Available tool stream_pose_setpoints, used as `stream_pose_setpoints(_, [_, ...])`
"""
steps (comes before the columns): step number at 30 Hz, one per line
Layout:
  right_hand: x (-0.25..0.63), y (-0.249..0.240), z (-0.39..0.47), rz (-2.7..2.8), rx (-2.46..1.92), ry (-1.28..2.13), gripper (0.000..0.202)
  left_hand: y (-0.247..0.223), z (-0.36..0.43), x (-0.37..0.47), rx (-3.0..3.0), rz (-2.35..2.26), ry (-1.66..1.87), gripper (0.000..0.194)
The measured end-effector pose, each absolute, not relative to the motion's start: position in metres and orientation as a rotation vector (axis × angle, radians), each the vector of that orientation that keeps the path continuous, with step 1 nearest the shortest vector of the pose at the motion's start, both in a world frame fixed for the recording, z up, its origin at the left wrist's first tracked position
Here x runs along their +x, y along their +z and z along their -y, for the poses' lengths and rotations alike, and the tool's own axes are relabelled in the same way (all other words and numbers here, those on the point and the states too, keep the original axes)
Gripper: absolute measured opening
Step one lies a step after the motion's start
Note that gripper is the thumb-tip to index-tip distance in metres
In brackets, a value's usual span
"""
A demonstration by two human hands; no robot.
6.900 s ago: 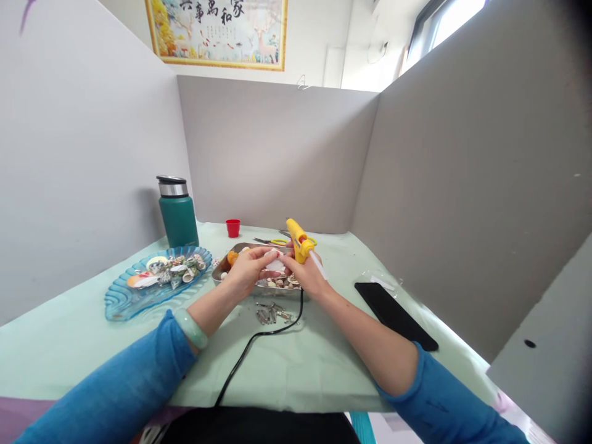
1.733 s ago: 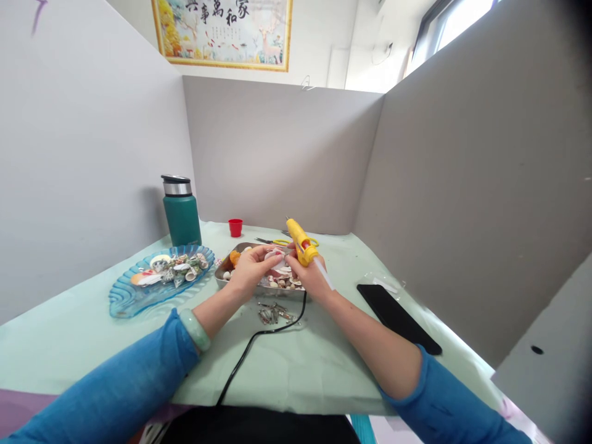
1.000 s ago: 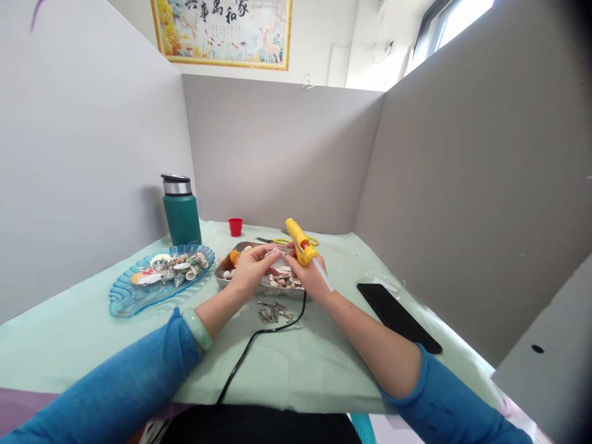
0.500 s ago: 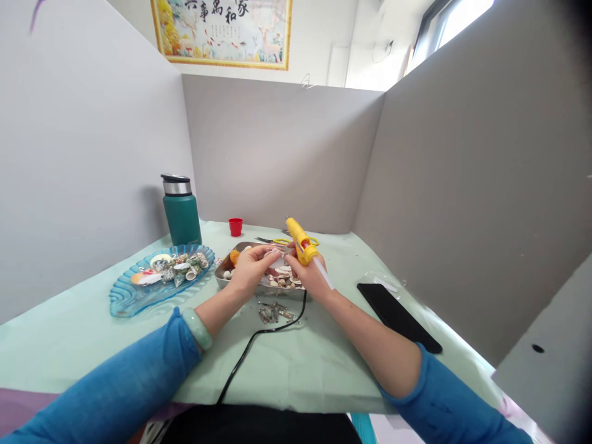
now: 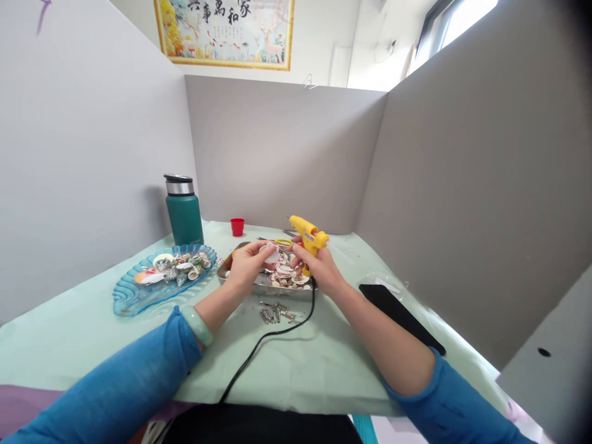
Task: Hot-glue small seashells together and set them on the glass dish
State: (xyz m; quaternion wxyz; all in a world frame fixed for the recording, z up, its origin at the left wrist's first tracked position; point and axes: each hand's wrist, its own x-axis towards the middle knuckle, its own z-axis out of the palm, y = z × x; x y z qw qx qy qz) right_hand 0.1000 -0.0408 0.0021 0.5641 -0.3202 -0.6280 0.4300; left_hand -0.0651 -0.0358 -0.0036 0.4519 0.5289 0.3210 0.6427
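My left grip (image 5: 246,265) is closed, thumb against fingers, on a pale, flat, shell-like piece (image 5: 272,254), held up over a shallow metal tray (image 5: 289,293). My right grip (image 5: 324,268) is wrapped around the handle of a yellow glue gun (image 5: 309,234), just to the right of the piece; its nozzle points forward and to the left, apart from the piece. A black cord (image 5: 259,340) drops from the handle and curves toward me across the pale green worktop (image 5: 342,376).

Shells (image 5: 285,275), white, brown and reddish, fill the part of the tray I can see; my left grip hides some of the rest. Just in front of the tray, on my side, lies a small heap of metal clips (image 5: 276,313). Behind the tray are yellow-handled scissors (image 5: 283,242) and a small red cup (image 5: 237,227). To the left, a blue scalloped plate (image 5: 130,301) carries more shells, with a green bottle (image 5: 184,216) standing behind it. To the right, beyond my forearm, a long black flat object (image 5: 401,317) lies beside a clear plastic wrapper (image 5: 383,282).
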Motion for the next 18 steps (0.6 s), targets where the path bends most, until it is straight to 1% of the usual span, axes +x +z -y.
stream_pose_setpoints(2, [0.106, 0.007, 0.043, 1.513, -0.715, 1.058, 0.033, -0.002, 0.034, -0.067, 1.268, -0.798, 1.610, 0.036])
stream_pose_setpoints(5, [0.110, 0.006, 0.043, 1.584, -0.728, 1.007, 0.029, -0.001, 0.031, -0.071, 1.238, -0.795, 1.641, 0.035])
stream_pose_setpoints(11, [0.105, -0.010, 0.041, 1.678, -0.781, 0.958, 0.031, -0.005, 0.021, -0.078, 1.234, -0.818, 1.697, 0.036])
stream_pose_setpoints(18, [0.103, -0.011, 0.043, 1.702, -0.762, 0.984, 0.034, -0.007, 0.012, -0.085, 1.190, -0.827, 1.748, 0.041])
